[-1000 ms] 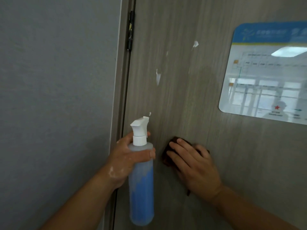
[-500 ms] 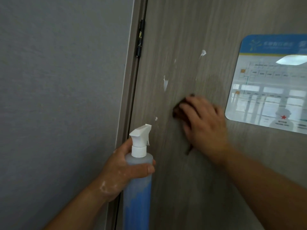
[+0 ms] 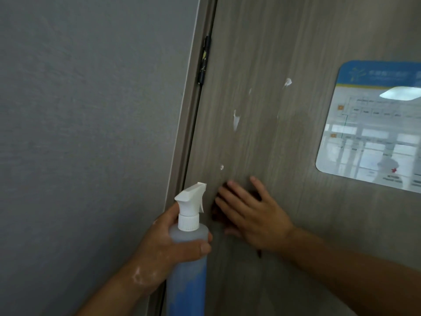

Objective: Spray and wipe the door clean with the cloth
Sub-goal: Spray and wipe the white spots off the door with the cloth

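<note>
Right hand (image 3: 252,217) lies flat on the door (image 3: 262,53), fingers straight and spread, pressing the dark cloth (image 3: 215,214) under them. Left hand (image 3: 164,247) is wrapped round the spray bottle (image 3: 189,270). White spot (image 3: 222,167) sits just off the right fingertips at 12 o'clock and white streak (image 3: 236,120) lies farther up the same line, so the next wipe probably runs upward, right hand nearer.

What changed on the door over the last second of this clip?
The right hand, pressing the cloth flat against the door, swept up beside the white smears half a second ago and has now come back down, a little nearer the side with the hinge. The left hand grips the spray bottle as before; nothing was let go, and the smears remain.
</note>
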A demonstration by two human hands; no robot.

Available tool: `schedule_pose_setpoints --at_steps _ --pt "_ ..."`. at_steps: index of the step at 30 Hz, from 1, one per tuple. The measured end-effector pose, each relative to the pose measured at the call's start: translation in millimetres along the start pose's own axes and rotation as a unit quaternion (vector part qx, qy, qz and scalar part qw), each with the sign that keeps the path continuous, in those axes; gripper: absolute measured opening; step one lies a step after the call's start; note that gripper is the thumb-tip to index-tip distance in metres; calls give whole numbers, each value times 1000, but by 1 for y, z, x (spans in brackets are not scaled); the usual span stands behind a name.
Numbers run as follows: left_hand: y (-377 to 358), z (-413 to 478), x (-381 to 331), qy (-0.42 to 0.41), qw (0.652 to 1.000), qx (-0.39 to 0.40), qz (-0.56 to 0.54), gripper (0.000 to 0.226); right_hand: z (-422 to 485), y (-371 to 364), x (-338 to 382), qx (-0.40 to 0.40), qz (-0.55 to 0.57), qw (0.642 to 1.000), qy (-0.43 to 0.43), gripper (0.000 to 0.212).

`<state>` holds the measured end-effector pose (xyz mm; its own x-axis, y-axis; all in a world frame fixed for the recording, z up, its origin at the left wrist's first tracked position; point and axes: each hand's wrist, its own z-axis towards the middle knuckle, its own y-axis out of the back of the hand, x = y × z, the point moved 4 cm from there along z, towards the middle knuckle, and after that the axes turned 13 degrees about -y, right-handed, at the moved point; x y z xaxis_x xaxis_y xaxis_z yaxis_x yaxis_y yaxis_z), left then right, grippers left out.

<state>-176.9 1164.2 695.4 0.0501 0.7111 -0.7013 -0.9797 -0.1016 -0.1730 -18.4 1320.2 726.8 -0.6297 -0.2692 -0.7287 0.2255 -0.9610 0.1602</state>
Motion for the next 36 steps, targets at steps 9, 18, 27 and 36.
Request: schedule_pose_setpoints --at_steps 9,18,27,36 --pt "4 -3 9 -1 1000 -22 7 85 48 0 6 27 49 995 -86 72" --pt "14 -9 2 -2 999 -26 22 87 74 10 -52 -21 -15 994 -110 72" --pt "1 4 0 -23 999 -27 -6 91 -53 -12 54 6 15 997 82 36" --pt "-3 23 -5 -25 1000 -12 -7 94 66 25 -89 -37 47 981 -182 61"
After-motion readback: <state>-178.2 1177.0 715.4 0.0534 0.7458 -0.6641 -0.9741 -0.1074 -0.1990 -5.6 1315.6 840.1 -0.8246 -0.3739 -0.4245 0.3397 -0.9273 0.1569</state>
